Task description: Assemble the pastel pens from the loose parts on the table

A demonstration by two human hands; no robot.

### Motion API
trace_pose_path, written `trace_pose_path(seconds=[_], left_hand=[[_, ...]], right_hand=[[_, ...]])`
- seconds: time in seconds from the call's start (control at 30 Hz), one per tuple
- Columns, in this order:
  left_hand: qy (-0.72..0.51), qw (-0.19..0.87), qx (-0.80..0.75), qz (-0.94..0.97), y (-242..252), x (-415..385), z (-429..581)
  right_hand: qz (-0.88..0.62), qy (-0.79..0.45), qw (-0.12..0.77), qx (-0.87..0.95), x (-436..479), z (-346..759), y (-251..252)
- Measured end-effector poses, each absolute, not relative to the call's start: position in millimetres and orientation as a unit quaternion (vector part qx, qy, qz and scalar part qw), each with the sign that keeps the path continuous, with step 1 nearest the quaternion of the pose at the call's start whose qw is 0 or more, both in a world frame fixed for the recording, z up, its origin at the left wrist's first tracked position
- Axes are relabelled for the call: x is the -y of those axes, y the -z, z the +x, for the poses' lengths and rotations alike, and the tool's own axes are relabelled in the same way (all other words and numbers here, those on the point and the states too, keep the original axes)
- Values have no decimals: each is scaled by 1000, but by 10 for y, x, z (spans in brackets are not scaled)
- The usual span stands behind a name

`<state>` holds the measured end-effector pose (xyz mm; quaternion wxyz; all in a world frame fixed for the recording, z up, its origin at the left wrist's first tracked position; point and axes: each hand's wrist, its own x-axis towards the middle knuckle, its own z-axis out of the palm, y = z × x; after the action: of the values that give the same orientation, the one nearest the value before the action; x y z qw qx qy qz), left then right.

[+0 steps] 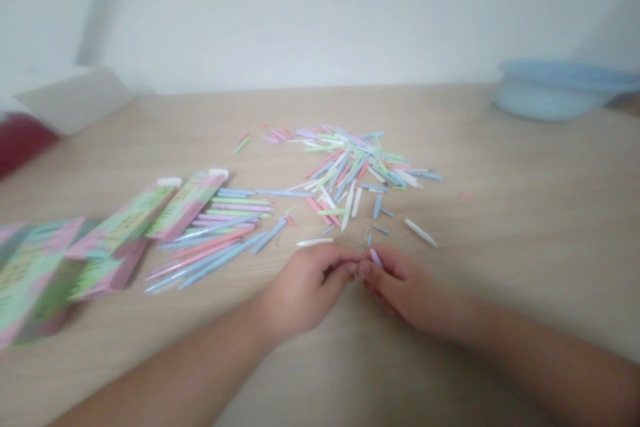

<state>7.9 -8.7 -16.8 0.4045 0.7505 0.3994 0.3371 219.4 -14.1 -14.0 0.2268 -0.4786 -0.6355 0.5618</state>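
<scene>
My right hand [395,282] pinches a small lilac pen part [375,257] between thumb and fingers. My left hand [304,288] is curled, its fingertips touching the right hand's, and I cannot tell whether it holds anything. Just beyond my hands lie a white pen barrel [315,241] and a white cap [421,232]. A loose heap of pastel pen parts [345,173] spreads across the wooden table [525,227] farther ahead. To the left, long pastel pens [210,253] lie in a fan beside several green-and-pink pen boxes [120,227].
A pale blue lidded tub [555,90] stands at the far right of the table. At the far left are a dark red object [20,141] and a pale card box [75,100]. A white wall [320,13] rises behind the table.
</scene>
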Motion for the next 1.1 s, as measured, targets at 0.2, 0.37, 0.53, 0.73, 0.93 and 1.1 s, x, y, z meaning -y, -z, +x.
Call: trace_pose_path(seconds=[0.2, 0.37, 0.53, 0.73, 0.93, 1.1], left_hand=[[-354, 438, -455, 690, 182, 91, 74], [-370, 464, -475, 650, 196, 56, 84], [-363, 462, -473, 656, 200, 58, 80], [-353, 469, -462, 665, 196, 65, 68], [-345, 480, -454, 667, 185, 61, 70], [-320, 456, -450, 698, 141, 84, 66]], right_hand=[[-499, -528, 257, 638, 85, 2238, 75], [-508, -493, 259, 657, 100, 2244, 95], [-519, -438, 285, 676, 140, 2255, 167], [-525, -387, 311, 692, 129, 2295, 214], [-515, -380, 318, 699, 123, 2294, 239], [-512, -335, 305, 729, 143, 2313, 284]])
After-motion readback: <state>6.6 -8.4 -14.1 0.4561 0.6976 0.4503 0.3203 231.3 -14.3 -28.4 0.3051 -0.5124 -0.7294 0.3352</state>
